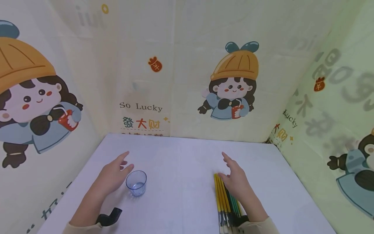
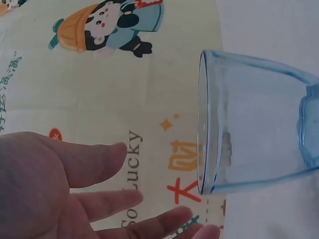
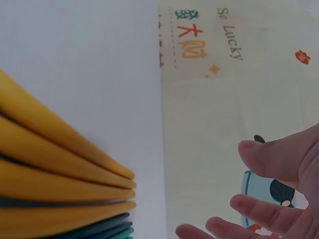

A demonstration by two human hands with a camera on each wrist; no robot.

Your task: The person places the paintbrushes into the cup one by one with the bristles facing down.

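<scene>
A small clear blue cup [image 1: 136, 183] stands upright on the white table [image 1: 181, 156]; it fills the right of the left wrist view as the cup [image 2: 254, 124]. My left hand [image 1: 115, 174] hovers just left of it with fingers spread and relaxed, holding nothing. A bundle of paintbrushes [image 1: 225, 201], several yellow-handled and some green, lies on the table; their handle ends [image 3: 60, 179] show in the right wrist view. My right hand [image 1: 235, 177] is open just above and to the right of the brush tips, with its fingers [image 3: 269, 199] extended and nothing in them.
Cartoon-printed fabric walls [image 1: 204, 81] enclose the table at the back and on both sides. A black wrist-camera strap [image 1: 109, 217] shows near my left forearm.
</scene>
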